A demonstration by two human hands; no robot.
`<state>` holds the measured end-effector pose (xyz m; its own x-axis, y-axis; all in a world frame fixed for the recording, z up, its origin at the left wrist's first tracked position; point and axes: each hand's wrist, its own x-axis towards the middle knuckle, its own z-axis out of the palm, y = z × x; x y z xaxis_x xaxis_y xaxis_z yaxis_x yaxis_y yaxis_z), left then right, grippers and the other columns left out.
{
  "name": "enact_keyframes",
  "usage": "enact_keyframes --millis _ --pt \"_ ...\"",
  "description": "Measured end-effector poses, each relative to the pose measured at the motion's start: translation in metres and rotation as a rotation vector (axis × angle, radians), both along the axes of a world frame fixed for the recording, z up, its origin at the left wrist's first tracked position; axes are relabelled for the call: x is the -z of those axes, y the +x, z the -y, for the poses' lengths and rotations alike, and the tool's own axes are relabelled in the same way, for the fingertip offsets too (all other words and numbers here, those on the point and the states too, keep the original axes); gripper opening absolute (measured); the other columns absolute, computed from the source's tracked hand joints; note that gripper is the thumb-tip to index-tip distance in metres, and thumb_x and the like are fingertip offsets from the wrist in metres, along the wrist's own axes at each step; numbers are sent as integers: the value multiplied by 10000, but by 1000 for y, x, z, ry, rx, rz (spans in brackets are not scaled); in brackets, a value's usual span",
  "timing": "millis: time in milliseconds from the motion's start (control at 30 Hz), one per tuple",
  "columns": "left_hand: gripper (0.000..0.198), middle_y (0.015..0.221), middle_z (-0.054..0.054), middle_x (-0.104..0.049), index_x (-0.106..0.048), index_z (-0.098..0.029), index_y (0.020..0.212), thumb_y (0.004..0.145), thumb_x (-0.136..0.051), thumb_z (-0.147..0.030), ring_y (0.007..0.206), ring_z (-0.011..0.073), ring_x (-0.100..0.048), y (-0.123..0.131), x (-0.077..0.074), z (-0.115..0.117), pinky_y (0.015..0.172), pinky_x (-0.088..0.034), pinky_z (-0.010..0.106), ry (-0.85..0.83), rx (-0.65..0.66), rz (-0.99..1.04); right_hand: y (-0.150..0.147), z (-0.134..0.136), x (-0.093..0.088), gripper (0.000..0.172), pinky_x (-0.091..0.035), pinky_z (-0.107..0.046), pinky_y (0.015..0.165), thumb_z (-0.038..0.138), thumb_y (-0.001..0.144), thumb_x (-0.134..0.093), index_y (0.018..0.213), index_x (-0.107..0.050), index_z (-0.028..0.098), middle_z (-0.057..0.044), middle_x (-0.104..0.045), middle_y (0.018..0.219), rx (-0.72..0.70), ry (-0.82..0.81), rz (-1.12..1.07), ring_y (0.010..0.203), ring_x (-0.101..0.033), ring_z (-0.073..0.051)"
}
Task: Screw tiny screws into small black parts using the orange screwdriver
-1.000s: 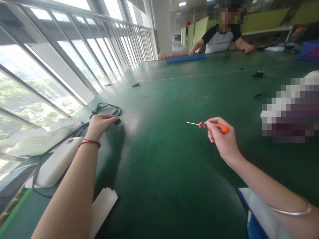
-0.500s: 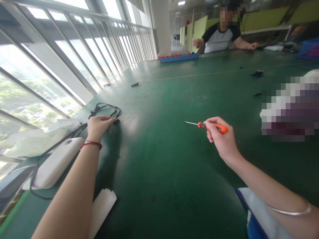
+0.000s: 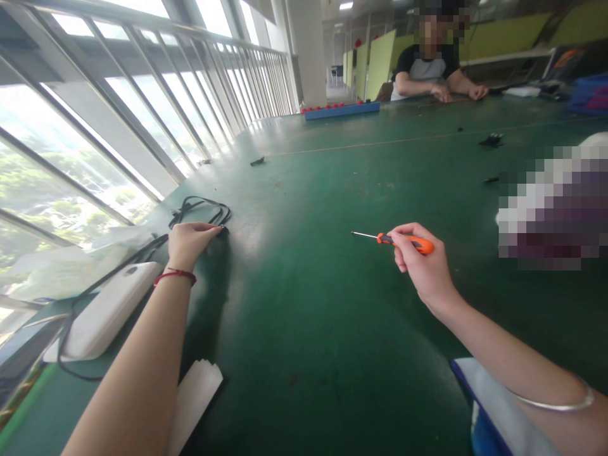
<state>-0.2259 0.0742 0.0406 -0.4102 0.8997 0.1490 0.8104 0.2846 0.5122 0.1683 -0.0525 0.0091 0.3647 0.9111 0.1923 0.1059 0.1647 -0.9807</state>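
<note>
Your right hand (image 3: 422, 266) closed around orange screwdriver (image 3: 406, 242), right of centre: handle in fist, thin shaft poking left over green table (image 3: 308, 304). Your left hand (image 3: 187, 244), red cord at wrist, at left by window, fingers curled down onto end of black cable (image 3: 202, 206); pinching or merely resting, cannot tell. Cable loops just beyond fingertips, trails near-left around white device (image 3: 107, 307). Hands well apart. Far end: co-worker's hands (image 3: 444, 95) on table, blue strip (image 3: 342, 110) left of them.
</note>
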Motion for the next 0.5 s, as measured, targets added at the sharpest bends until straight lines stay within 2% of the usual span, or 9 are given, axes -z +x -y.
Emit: enact_keyframes --millis 500 --pt "324 489 -61 -562 -759 -156 927 669 -722 -349 628 140 -529 1 -2 2 591 -353 213 -12 4 6 -1 0 -1 164 -301 -203 379 343 798 -626 756 -584 190 68 -438 451 1 0 0 393 -398 -77"
